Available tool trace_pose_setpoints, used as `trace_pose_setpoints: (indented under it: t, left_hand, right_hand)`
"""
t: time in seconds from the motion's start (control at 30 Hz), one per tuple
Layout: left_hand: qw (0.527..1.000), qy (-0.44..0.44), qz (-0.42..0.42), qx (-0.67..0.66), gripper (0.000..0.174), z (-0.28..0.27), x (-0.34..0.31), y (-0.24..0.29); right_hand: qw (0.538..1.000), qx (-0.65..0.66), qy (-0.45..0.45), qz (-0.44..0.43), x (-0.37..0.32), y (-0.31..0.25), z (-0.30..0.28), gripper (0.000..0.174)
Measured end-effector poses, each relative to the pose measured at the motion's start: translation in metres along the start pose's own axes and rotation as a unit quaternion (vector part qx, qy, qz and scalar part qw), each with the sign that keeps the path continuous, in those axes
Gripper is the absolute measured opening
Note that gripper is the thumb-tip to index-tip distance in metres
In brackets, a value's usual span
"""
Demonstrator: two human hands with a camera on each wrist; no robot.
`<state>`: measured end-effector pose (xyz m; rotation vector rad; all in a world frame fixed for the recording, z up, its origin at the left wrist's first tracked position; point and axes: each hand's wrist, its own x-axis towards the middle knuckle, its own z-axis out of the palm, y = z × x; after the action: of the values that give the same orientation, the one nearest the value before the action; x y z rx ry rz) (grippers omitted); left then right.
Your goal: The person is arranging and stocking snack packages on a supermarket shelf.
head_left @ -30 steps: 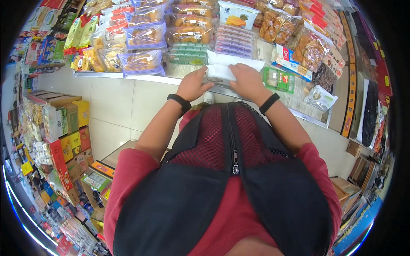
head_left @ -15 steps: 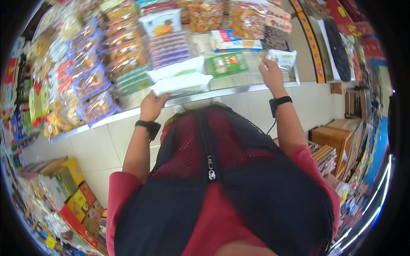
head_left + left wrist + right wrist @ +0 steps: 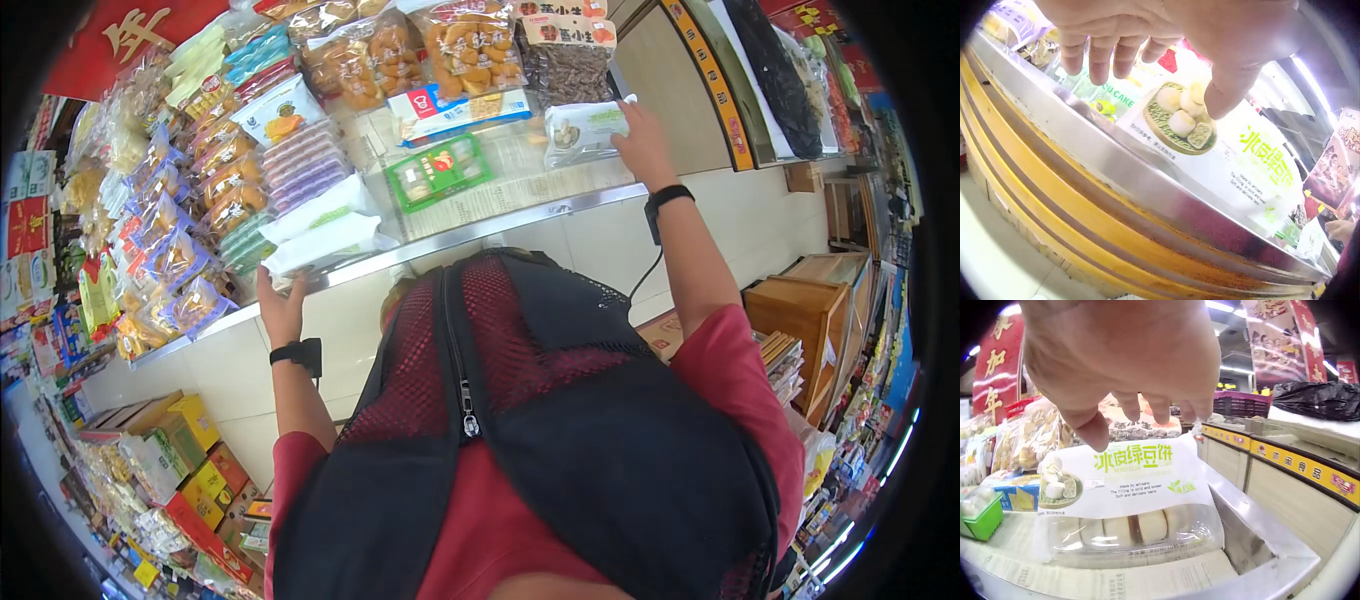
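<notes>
Metal-edged display counter (image 3: pixel 522 222), printed paper (image 3: pixel 520 196) on it, white packets (image 3: pixel 580 135), green tray (image 3: pixel 440 172), bagged pastries (image 3: pixel 470 48)

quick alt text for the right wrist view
A person's right hand at the top edge of a white packet of pale cakes in a metal-edged display. Bagged snacks and a green tray sit at left.

Paper strip (image 3: pixel 515 198): I'm seeing room to pass here.
Green tray (image 3: pixel 440 172): is blocking the strip's 10 o'clock.
White packet (image 3: pixel 585 133): is blocking 2 o'clock.
</notes>
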<state>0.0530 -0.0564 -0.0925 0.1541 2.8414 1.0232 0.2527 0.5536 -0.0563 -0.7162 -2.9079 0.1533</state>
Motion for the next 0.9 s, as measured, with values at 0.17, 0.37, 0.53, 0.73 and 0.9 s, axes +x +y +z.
trace_pose_setpoints:
  t: [0.17, 0.37, 0.53, 0.73, 0.9]
  left_hand:
    - [0.990, 0.134, 0.043, 0.021, 0.061, 0.008, -0.020, 0.054]
    - [0.983, 0.114, 0.139, 0.026, 0.047, 0.034, -0.060, 0.107]
    - [0.977, 0.037, 0.202, 0.049, 0.044, 0.051, -0.066, 0.135]
    - [0.969, -0.017, 0.248, 0.014, 0.041, 0.070, -0.050, 0.160]
    - [0.946, -0.069, 0.316, -0.017, 0.035, 0.076, -0.034, 0.178]
  right_hand:
    - [0.995, -0.020, -0.025, -0.095, 0.050, 0.011, 0.024, 0.061]
    - [0.988, -0.075, -0.081, -0.107, 0.047, 0.006, 0.018, 0.045]
    - [0.984, 0.004, -0.071, -0.162, 0.028, 0.011, 0.011, 0.031]
    - [0.974, 0.018, -0.172, -0.145, 0.003, -0.005, -0.002, 0.034]
    - [0.976, -0.015, -0.145, -0.163, 0.000, -0.010, -0.004, 0.038]
